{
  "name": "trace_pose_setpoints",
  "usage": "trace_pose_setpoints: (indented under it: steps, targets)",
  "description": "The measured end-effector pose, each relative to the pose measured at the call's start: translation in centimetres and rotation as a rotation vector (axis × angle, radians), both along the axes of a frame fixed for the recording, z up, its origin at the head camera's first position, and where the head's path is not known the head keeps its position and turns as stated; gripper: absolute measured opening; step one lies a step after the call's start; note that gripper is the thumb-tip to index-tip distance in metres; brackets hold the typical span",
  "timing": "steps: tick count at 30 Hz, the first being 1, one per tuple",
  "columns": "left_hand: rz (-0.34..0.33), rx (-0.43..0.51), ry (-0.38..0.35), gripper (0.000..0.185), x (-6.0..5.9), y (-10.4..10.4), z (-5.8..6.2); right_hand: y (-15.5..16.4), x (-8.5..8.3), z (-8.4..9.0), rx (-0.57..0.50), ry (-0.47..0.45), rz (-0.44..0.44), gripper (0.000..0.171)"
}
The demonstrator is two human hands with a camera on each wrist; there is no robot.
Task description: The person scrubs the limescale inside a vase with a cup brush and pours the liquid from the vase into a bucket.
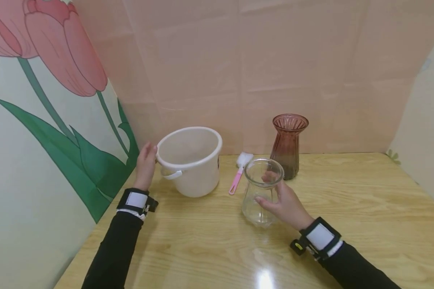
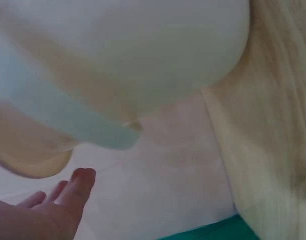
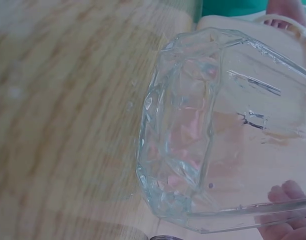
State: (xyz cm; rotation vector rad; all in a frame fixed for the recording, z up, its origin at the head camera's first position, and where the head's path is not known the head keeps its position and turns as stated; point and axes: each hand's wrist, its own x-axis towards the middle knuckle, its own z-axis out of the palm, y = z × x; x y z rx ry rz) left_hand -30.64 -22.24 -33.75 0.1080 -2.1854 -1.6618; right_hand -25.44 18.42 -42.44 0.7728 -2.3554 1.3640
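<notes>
Your left hand (image 1: 144,166) sits left of centre in the head view, fingers fairly straight and laid against the outer rim of the white round plastic bucket (image 1: 191,160); they touch it rather than wrap it. In the left wrist view the hand (image 2: 53,210) shows at the lower left with fingertips extended and loose, just under the bucket (image 2: 143,55) and its pale handle, which fill the top of the frame. The bucket stands upright on the light wooden table (image 1: 347,224), close to the tulip-painted wall panel (image 1: 39,120).

Just right of the bucket lies a pink-handled brush with a white head (image 1: 240,170), flat on the table. Next comes the clear faceted glass jar (image 1: 261,190), near the middle of the frame, empty, see-through and upright. Your right hand (image 1: 283,204) clasps it from the right, with fingers curled round its side and the thumb on the near face. The right wrist view shows the jar (image 3: 217,135) filling the frame, with fingertips (image 3: 287,192) pressed on the glass at the lower right.

Behind the jar stands a ribbed brownish-pink glass vase (image 1: 288,144), upright by the back wall.
</notes>
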Motion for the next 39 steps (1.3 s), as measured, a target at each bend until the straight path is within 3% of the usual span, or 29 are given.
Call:
trace_pose_setpoints:
  steps: [3,9,24,32,39]
  targets:
    - [-0.016,0.072,0.005,0.055,-0.5,0.2,-0.5,-0.1,0.0,0.1,0.002,0.007,0.000,0.079]
    - [-0.065,0.147,0.084,0.044,-1.3,0.4,-1.3,-0.3,-0.1,0.1,0.003,0.014,0.005,0.077]
    - [-0.007,0.033,0.107,0.049,-1.7,0.7,-2.3,-0.8,0.3,0.0,-0.030,-0.012,-0.053,0.081]
    - [0.027,0.018,0.156,0.046,-2.3,1.0,-3.1,-1.0,0.1,-0.5,-0.037,0.038,-0.107,0.076]
    - [0.058,-0.009,0.179,0.047,-2.6,1.0,-3.5,-1.3,-0.2,-0.2,0.027,0.144,-0.152,0.072]
